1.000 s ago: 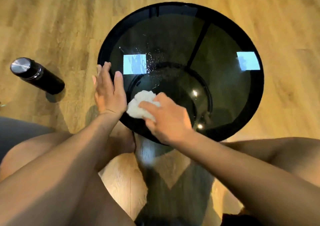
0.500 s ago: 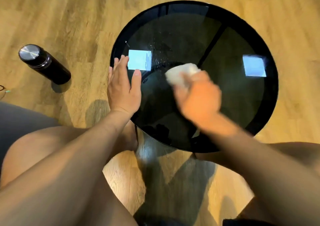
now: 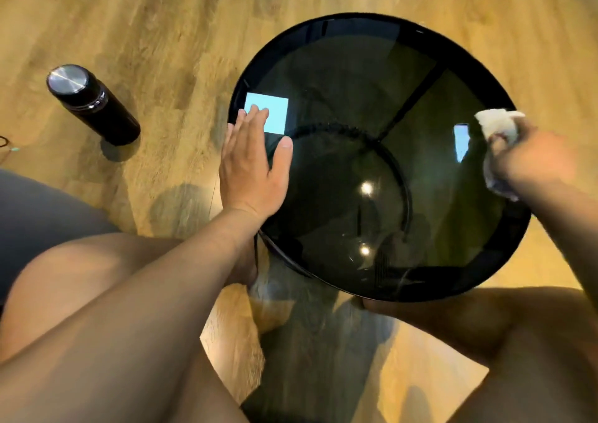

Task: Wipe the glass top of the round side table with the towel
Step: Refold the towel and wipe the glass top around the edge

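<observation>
A round side table with a dark glass top (image 3: 339,76) and black rim fills the middle and right of the head view. My left hand (image 3: 252,167) lies flat on the glass at its left edge, fingers straight. At the right edge of the glass, my right hand (image 3: 534,157) grips a crumpled white towel (image 3: 498,125); the hand is blurred. Part of the towel sticks out above the fingers and a bit hangs below the palm.
A black bottle with a steel lid (image 3: 90,102) stands on the wooden floor (image 3: 161,18) left of the table. My bare knees are at the bottom left and bottom right, close under the table's near rim. Bright light reflections sit on the glass.
My right hand has swept the towel from the near-left part of the glass across the middle to the right edge. My left hand has stayed flat on the left edge.
</observation>
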Tool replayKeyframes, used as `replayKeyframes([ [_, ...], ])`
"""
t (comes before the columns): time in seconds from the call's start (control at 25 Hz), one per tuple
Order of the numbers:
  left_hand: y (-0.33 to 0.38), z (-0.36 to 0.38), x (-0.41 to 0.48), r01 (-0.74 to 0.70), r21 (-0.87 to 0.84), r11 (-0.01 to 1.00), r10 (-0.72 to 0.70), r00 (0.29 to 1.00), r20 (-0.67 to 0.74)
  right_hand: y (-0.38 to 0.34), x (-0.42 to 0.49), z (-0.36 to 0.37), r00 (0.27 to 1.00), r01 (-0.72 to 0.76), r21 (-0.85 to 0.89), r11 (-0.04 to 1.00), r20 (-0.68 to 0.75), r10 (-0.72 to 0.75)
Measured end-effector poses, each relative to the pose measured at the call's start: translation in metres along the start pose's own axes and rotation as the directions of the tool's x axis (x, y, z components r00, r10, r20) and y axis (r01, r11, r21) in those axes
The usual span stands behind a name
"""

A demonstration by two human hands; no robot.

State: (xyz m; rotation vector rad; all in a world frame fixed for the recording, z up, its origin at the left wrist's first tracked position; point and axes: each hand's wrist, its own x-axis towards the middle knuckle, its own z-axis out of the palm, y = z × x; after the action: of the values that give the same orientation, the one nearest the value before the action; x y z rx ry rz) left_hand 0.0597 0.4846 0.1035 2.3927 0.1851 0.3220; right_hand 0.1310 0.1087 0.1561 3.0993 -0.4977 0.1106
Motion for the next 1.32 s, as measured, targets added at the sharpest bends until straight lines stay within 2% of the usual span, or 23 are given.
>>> replayKeyframes([
  [0.04,0.000,0.000,0.001,0.002,-0.004,1.000,-0.002,1.000,-0.001,-0.018,-0.004,-0.001,0.998,-0.057,0.008,0.998,-0.007,0.057],
  [0.08,0.000,0.001,0.001,0.004,-0.013,1.000,-0.004,1.000,0.000,-0.042,-0.020,0.000,0.998,-0.039,0.021,0.999,-0.045,0.040],
  [0.16,0.001,0.000,0.001,0.005,-0.044,0.999,-0.006,1.000,-0.011,-0.105,-0.081,0.009,0.984,0.164,0.124,0.979,-0.085,-0.154],
  [0.28,0.003,-0.004,-0.001,-0.005,-0.082,0.997,0.005,1.000,-0.003,-0.176,-0.197,0.005,0.847,0.514,0.327,0.793,-0.048,-0.529],
  [0.4,0.002,-0.003,-0.001,-0.048,0.013,0.999,0.048,0.998,0.034,-0.144,-0.212,0.000,0.699,0.665,0.407,0.626,-0.045,-0.713],
  [0.44,0.001,-0.001,0.000,-0.056,0.034,0.998,0.055,0.998,0.032,-0.118,-0.197,0.000,0.676,0.696,0.374,0.613,-0.053,-0.735],
  [0.48,0.001,0.000,0.000,-0.057,0.045,0.997,0.055,0.998,0.032,-0.087,-0.174,-0.002,0.699,0.686,0.313,0.657,-0.034,-0.714],
  [0.56,0.001,0.000,0.001,-0.054,0.066,0.996,0.052,0.998,0.033,-0.027,-0.108,-0.005,0.823,0.564,0.095,0.821,0.016,-0.567],
  [0.64,0.001,-0.001,0.001,-0.058,0.084,0.995,0.055,0.998,0.033,0.022,-0.042,-0.017,0.948,0.312,-0.059,0.948,0.083,-0.307],
  [0.68,0.002,-0.001,0.001,-0.062,0.086,0.994,0.059,0.998,0.035,0.030,-0.024,-0.026,0.980,0.193,-0.068,0.979,0.060,-0.189],
  [0.76,0.003,-0.001,0.002,-0.061,0.078,0.995,0.058,0.997,0.041,0.010,-0.029,-0.027,0.995,0.088,0.029,0.996,0.036,-0.089],
  [0.84,0.003,-0.001,0.002,-0.048,0.075,0.996,0.045,0.998,0.045,-0.046,-0.090,-0.008,0.988,0.123,0.153,0.981,0.076,-0.136],
  [0.88,0.002,-0.002,0.002,-0.044,0.078,0.996,0.040,0.998,0.049,-0.083,-0.136,0.000,0.962,0.216,0.255,0.943,0.109,-0.250],
  [0.96,0.003,-0.004,0.001,-0.057,0.092,0.994,0.050,0.996,0.073,-0.139,-0.229,-0.002,0.815,0.503,0.362,0.785,0.103,-0.570],
  [1.0,0.004,-0.003,0.000,-0.065,0.097,0.993,0.057,0.995,0.082,-0.141,-0.247,-0.006,0.748,0.576,0.383,0.722,0.110,-0.655],
  [1.04,0.004,-0.003,0.001,-0.062,0.099,0.993,0.055,0.995,0.078,-0.126,-0.240,-0.010,0.716,0.582,0.420,0.696,0.141,-0.684],
  [1.08,0.003,-0.002,0.001,-0.057,0.096,0.994,0.051,0.996,0.071,-0.099,-0.222,-0.014,0.735,0.566,0.375,0.734,0.173,-0.656],
  [1.16,0.001,0.000,0.001,-0.049,0.079,0.996,0.044,0.997,0.064,-0.024,-0.163,-0.017,0.816,0.519,0.145,0.842,0.209,-0.539],
  [1.24,0.001,-0.001,0.001,-0.045,0.086,0.995,0.040,0.998,0.058,0.048,-0.094,-0.021,0.926,0.343,-0.010,0.939,0.170,-0.337],
  [1.32,0.002,-0.001,0.002,-0.049,0.110,0.993,0.043,0.997,0.059,0.071,-0.052,-0.026,0.980,0.143,-0.045,0.989,0.146,-0.135],
])
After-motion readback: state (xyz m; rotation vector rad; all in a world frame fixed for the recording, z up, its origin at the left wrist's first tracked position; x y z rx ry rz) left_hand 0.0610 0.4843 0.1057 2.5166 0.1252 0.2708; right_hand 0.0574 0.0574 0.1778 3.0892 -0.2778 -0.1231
